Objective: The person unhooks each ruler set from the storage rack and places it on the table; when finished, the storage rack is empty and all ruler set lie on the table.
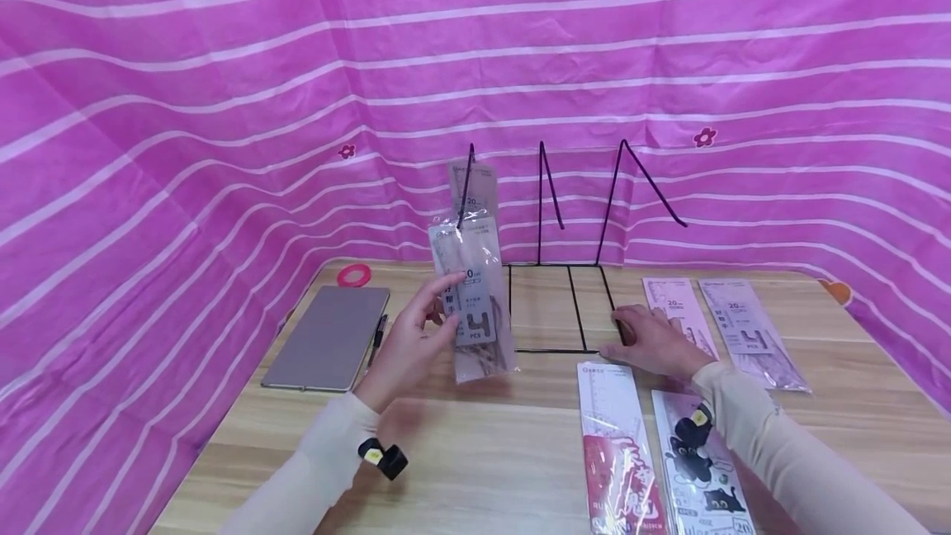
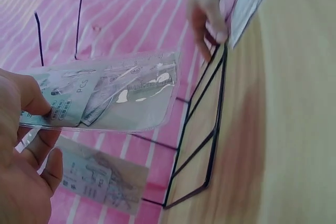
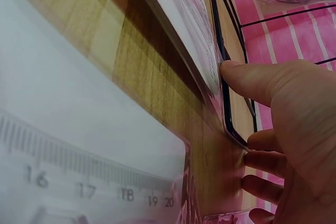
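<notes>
Pinching a clear ruler packet (image 1: pixel 475 304) upright above the table (image 1: pixel 475 436), the left hand (image 1: pixel 412 345) holds it beside the wire rack (image 1: pixel 557 304). The right hand (image 1: pixel 654 341) lies flat with fingers straight, pressing the rack's base corner.

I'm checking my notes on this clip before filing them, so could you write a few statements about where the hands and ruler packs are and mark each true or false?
1. The left hand holds a ruler pack up off the table. True.
2. The right hand lifts a pack in the air. False: it rests on the table at the wire rack base.
3. One pack already stands in the rack. True.
4. The grey tablet lies right of the rack. False: it lies to the left.
</notes>
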`<state>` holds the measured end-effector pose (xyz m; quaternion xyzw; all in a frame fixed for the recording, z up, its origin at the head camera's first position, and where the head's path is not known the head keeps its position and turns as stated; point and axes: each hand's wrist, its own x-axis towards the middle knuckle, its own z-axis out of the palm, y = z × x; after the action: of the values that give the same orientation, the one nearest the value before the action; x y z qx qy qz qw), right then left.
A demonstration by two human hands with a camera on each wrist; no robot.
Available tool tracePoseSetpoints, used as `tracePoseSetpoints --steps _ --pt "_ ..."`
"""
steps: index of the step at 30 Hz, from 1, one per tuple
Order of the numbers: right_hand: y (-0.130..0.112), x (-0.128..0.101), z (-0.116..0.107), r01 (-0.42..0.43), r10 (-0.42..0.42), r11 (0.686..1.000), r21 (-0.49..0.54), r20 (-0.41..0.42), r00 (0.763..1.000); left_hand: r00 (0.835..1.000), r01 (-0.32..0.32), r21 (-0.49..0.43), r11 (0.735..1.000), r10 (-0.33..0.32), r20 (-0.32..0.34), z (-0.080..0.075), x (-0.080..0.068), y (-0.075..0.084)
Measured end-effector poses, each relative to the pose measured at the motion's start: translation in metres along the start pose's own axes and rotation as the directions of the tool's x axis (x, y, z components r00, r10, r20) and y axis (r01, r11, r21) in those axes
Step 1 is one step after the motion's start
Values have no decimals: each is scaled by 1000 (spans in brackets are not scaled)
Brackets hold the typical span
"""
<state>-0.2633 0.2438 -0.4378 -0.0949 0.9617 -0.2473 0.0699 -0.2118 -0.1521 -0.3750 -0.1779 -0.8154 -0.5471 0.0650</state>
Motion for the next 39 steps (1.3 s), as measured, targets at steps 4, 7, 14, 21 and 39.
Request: tracePoseSetpoints --steps 4,7,14,21,39 --pt "-2 0 -1 -5 5 1000 1 -1 1000 1000 20 -35 999 -19 20 0 -18 7" --pt "-3 -1 -2 -3 4 1000 -5 1 1000 1000 15 -72 997 -14 24 1 -33 10" --pt "-2 -2 -3 17 -17 1000 -1 2 1000 991 5 -238 971 28 133 11 -70 10" --pt "-1 -2 -4 15 -15 1000 18 -1 1000 930 205 -210 956 -124 345 44 -90 8" --pt "1 -1 0 12 -12 1000 11 -16 1000 888 147 128 981 -188 419 95 -66 -9"
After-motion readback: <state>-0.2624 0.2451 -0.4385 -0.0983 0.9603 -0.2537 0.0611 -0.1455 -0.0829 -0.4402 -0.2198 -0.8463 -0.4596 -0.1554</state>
